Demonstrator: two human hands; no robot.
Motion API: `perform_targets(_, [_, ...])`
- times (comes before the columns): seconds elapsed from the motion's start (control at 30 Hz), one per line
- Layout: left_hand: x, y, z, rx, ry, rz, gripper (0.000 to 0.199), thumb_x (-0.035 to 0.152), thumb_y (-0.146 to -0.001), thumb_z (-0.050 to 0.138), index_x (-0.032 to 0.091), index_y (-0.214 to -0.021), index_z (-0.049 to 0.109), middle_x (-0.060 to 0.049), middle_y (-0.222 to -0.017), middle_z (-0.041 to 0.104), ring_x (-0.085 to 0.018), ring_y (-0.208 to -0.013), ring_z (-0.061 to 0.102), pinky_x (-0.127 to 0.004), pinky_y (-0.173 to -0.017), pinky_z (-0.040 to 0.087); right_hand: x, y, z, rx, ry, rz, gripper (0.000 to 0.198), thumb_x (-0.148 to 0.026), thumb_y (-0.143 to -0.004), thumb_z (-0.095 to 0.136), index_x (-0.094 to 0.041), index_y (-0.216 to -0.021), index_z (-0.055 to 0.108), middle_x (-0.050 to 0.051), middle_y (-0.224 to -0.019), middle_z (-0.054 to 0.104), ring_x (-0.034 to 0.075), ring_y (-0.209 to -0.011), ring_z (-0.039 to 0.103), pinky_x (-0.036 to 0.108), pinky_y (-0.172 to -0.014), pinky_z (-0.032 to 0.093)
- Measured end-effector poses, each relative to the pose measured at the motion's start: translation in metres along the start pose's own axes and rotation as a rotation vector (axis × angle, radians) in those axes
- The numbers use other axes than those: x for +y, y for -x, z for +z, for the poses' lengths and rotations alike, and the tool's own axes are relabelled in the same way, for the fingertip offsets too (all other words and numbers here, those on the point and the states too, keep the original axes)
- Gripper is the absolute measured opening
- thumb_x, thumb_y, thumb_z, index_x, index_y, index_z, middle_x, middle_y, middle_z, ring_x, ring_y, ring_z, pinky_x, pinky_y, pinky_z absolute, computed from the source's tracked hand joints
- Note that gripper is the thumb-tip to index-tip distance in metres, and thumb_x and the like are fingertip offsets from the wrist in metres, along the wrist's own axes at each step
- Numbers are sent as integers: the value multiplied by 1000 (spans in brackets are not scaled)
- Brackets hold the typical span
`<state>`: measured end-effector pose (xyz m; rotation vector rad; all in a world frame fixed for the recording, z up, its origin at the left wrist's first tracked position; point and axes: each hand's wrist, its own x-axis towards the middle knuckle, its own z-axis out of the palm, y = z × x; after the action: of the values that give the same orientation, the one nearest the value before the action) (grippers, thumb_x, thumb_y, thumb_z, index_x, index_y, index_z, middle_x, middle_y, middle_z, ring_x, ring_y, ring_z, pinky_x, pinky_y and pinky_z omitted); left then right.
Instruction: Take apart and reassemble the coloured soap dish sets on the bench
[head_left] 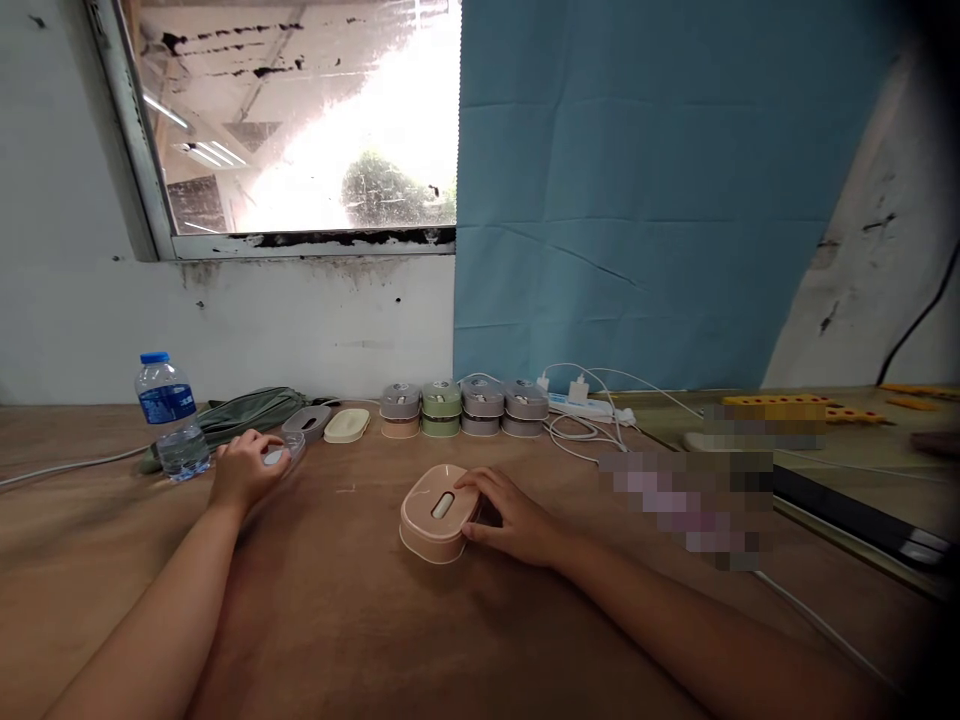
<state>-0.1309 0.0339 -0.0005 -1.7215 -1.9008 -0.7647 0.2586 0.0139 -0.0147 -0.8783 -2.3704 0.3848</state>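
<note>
A pink lidded box (425, 508) with rounded corners and a pale oblong piece in its lid slot sits on the brown table. My right hand (514, 518) grips its right side, thumb at the near edge and fingers over the top. Farther left, my left hand (246, 468) is curled over a small see-through oval case (294, 452) with a white part under the fingertips. Just behind that hand lie a grey oval lid (306, 423) and a cream oval lid (347, 426).
A water bottle (169, 420) stands left of my left hand, before a green cloth bag (259, 412). Along the wall are several stacked boxes, among them a green one (441, 410), and a white power strip (592, 407) with cables. Pixelated items and a black bar (855, 510) lie at right.
</note>
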Motion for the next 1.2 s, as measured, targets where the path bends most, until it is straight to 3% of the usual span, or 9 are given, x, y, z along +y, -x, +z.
perform_targets(0.07, [18,1,-8,108,52,126,31,38,-73,44,16,-86,62,-7,-80,57,-22,-81,52,-36,-77,36,0,0,1,13,-1,-4,44,-34,-70,62,-22,-109,48,7,-112,47,22,-107,42,35,-92,34])
perform_targets(0.17, [58,6,-21,71,231,456,25,35,-75,47,17,-86,61,-6,-83,56,-20,-83,50,-35,-82,35,-1,0,2,32,-9,-5,44,-32,-67,63,-22,-108,49,7,-110,47,23,-106,42,36,-91,34])
perform_targets(0.3, [121,23,-37,-199,505,801,26,33,-74,51,20,-95,61,-5,-91,56,-17,-87,50,-30,-82,38,-4,0,4,57,-9,-8,44,-28,-67,63,-21,-107,49,6,-109,48,22,-106,43,35,-92,34])
perform_targets(0.4, [160,39,-46,-446,590,892,36,37,-69,58,22,-101,60,-5,-98,57,-17,-87,53,-26,-78,39,-5,1,4,69,2,-16,44,-24,-65,63,-20,-107,49,6,-108,47,21,-106,43,35,-92,35])
perform_targets(0.5, [180,47,-49,-574,565,845,20,30,-74,53,20,-87,65,-3,-82,60,-13,-71,54,-21,-65,39,-6,2,5,82,12,-45,47,-21,-63,63,-21,-108,48,7,-111,45,22,-108,41,36,-93,34])
perform_targets(0.63, [182,45,-48,-587,637,631,18,25,-76,51,18,-76,68,-1,-68,60,-11,-62,53,-19,-56,36,-10,2,4,193,34,-119,55,-16,-62,61,-21,-113,42,9,-116,42,23,-112,38,39,-95,33])
perform_targets(0.83, [173,39,-48,-577,1042,181,30,38,-73,55,16,-90,67,-3,-82,68,-17,-73,58,-21,-62,43,-16,3,3,273,97,-267,51,-11,-65,55,-22,-113,42,8,-112,46,21,-106,42,38,-93,36])
perform_targets(0.97, [172,42,-50,-687,1241,47,34,39,-70,59,15,-94,67,-5,-87,68,-18,-78,60,-24,-66,45,-15,2,2,318,111,-321,42,-9,-71,50,-22,-110,44,7,-107,48,20,-104,45,37,-90,39])
perform_targets(1.2, [163,39,-48,-627,1296,-110,37,42,-70,59,14,-94,66,-7,-87,68,-20,-83,60,-25,-71,46,-9,0,2,387,176,-331,19,-6,-71,48,-20,-84,49,5,-88,56,19,-86,51,33,-75,43])
